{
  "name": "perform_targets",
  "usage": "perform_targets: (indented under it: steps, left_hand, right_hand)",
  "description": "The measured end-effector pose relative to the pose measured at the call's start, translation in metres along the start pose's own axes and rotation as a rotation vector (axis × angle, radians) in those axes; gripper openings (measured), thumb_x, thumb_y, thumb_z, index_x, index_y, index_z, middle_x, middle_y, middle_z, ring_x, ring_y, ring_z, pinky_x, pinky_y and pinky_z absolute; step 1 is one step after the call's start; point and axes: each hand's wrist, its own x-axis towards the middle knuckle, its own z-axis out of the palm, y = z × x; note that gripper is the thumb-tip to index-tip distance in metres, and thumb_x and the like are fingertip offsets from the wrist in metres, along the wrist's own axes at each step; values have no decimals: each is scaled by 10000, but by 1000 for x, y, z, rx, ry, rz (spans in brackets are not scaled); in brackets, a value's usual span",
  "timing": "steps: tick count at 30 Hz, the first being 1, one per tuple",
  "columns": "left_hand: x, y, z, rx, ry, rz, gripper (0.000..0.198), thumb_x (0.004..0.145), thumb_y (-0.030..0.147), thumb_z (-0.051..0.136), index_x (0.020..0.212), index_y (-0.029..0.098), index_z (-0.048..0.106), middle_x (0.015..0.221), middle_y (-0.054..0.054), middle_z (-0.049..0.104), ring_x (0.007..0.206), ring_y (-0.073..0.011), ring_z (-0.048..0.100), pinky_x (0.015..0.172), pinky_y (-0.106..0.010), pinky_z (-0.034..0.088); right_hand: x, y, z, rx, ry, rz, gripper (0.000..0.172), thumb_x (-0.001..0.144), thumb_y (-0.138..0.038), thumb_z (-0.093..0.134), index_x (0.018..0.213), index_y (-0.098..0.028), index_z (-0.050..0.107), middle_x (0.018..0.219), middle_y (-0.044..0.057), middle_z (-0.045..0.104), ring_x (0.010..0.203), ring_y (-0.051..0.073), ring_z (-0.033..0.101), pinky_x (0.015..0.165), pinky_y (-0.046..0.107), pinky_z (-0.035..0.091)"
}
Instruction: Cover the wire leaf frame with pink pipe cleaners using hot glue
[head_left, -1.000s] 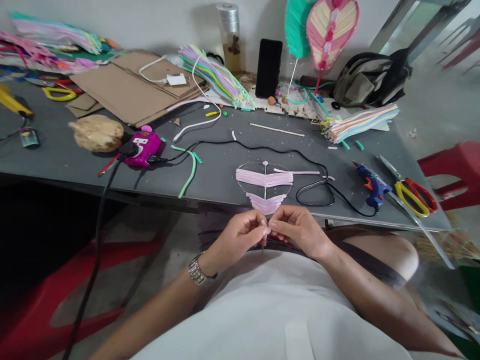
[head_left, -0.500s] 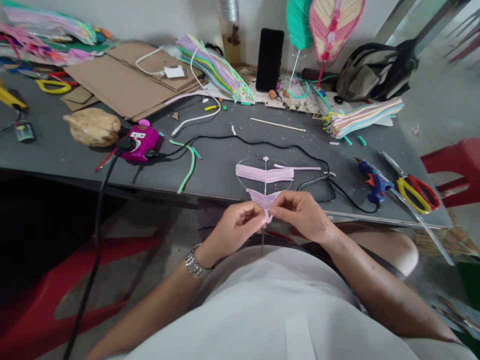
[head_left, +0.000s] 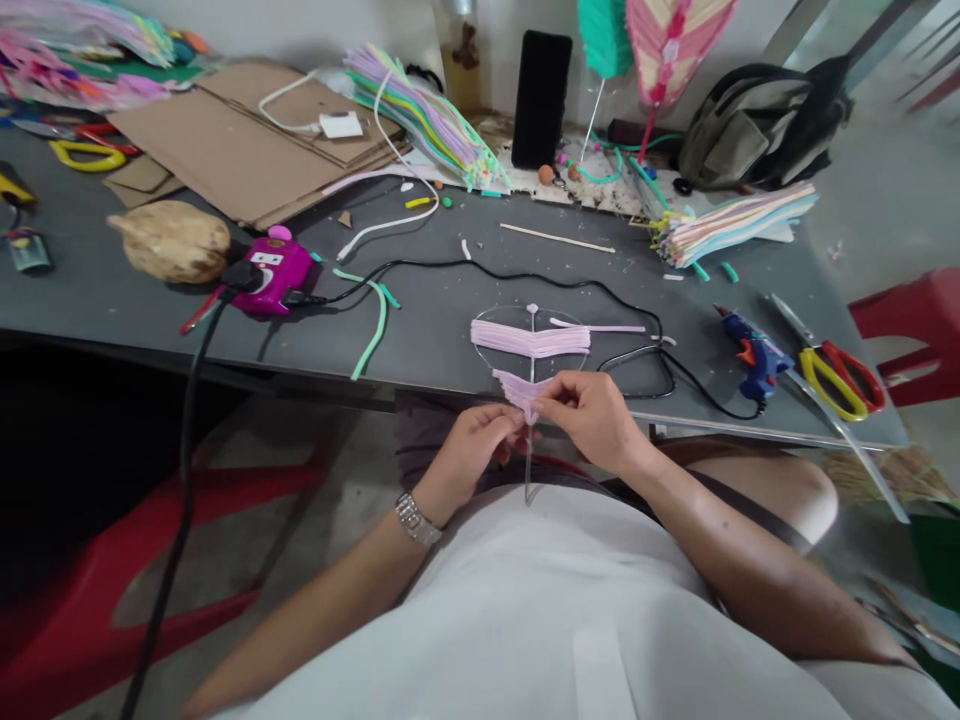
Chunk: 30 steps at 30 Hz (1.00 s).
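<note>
A leaf-shaped wire frame [head_left: 481, 363] juts over the table's front edge, its stem hanging down towards my lap. Across its middle runs a band of lilac pipe cleaners [head_left: 506, 338], bent into a shallow V. Lower down, more lilac rows [head_left: 517, 385] narrow to a point at the stem. At that point my left hand [head_left: 480, 445] pinches from the left and my right hand [head_left: 596, 420] from the right, both closed on the lilac pipe cleaner. Their fingertips partly hide it. A loose lilac pipe cleaner [head_left: 619, 329] lies across the frame's right side.
To the right lie a blue glue gun [head_left: 754, 360] and scissors [head_left: 832, 375]. A black cord [head_left: 517, 280] crosses the table from a magenta power socket [head_left: 274, 275]. Behind are cardboard [head_left: 232, 140], pipe cleaner bundles [head_left: 427, 115], a phone [head_left: 541, 100] and a backpack [head_left: 750, 130].
Both hands have shifted slightly; my right hand moved up over the lower lilac rows. The small pipe cleaner loop at the tip now lies closer to the stem. The view has tilted slightly.
</note>
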Motion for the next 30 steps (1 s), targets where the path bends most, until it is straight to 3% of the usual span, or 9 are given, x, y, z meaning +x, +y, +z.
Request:
perform_targets:
  steps: [9, 17, 30]
  left_hand:
    - [3, -1, 1, 4, -2, 15, 318, 711, 432, 781, 621, 155, 651, 651, -29, 687, 547, -111, 552, 507, -228, 324]
    - [3, -1, 4, 25, 15, 54, 335, 707, 445, 801, 621, 145, 680, 564, -11, 641, 513, -99, 479, 510, -237, 316]
    - [5, -7, 4, -20, 28, 110, 339, 686, 437, 818, 603, 149, 662, 560, 0, 628, 546, -111, 501, 566, -252, 381]
  right_hand:
    - [-2, 0, 3, -177, 36, -8, 113, 810, -202, 644, 703, -186, 675, 653, -3, 665, 597, 124, 520, 587, 251, 368]
    - [-6, 1, 4, -206, 47, -41, 120, 835, -213, 640, 729, -189, 690, 671, -2, 671, 602, 127, 521, 596, 254, 370]
    - [-16, 15, -2, -333, 57, -385, 186, 885, -93, 599, 973, -213, 709, 920, 47, 713, 838, 188, 659, 749, 288, 493]
